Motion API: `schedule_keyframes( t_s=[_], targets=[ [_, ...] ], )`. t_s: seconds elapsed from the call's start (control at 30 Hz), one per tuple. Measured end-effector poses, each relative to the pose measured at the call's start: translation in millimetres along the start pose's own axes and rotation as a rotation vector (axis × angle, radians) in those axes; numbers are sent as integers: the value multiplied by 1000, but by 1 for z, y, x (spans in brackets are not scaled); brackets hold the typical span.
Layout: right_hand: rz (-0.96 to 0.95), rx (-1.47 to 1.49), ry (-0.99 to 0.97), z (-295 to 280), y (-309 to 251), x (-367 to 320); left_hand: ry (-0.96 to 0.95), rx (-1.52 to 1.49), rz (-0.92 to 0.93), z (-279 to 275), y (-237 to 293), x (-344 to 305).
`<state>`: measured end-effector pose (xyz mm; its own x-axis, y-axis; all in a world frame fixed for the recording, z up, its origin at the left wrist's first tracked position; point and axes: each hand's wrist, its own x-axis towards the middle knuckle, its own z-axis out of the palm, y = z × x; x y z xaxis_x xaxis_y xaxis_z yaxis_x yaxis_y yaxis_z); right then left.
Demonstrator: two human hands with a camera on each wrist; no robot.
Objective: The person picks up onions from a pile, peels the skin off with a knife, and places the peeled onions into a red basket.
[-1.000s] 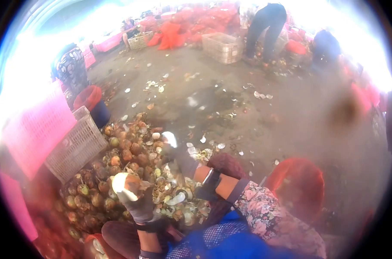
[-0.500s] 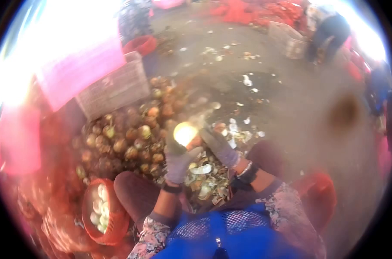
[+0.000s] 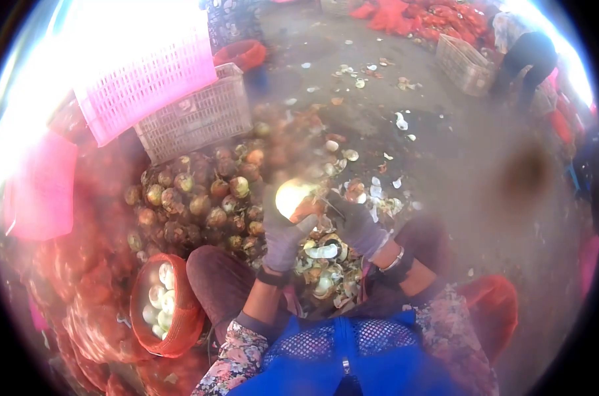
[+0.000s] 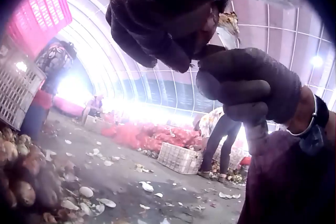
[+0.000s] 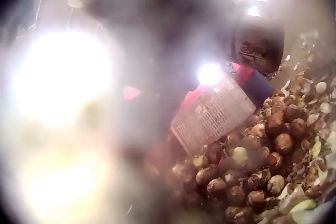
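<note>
In the head view the gloved left hand grips a partly peeled onion, its pale side up and brown skin toward the right. The gloved right hand is beside it, fingers curled at the loose skin. The left wrist view shows the left hand above and the right hand with bent fingers and thumb meeting at the onion's edge, a dry flap of skin between them. Glare and blur hide the hands in the right wrist view.
Unpeeled onions lie heaped to the left, behind a red basket of peeled ones. Skins cover the ground between the legs. Crates stand beyond the heap; a bending person is at back right.
The left hand has brought the onion from the left to the middle, and the right hand has come against it. The head view has turned, bringing the red basket fully into sight.
</note>
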<state>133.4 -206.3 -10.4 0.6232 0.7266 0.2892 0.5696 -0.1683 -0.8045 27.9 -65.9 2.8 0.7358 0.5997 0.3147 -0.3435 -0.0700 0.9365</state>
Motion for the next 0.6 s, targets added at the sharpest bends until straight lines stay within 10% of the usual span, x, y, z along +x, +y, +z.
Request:
schedule_keyframes(
  t_s=[0.2,0.4,0.47,0.6],
  targets=[
    [32,371,81,23,20,-5,-14,350,131,1,4,-4],
    [-119,-177,-21,14,21,0,-36,456,253,1,-7,-8],
    [-314,164,90,77,108,-13,54,-57,-37,11,-5,-22],
    [-446,-671,91,74,100,-9,-4,-211,-236,12,4,-22]
  ],
)
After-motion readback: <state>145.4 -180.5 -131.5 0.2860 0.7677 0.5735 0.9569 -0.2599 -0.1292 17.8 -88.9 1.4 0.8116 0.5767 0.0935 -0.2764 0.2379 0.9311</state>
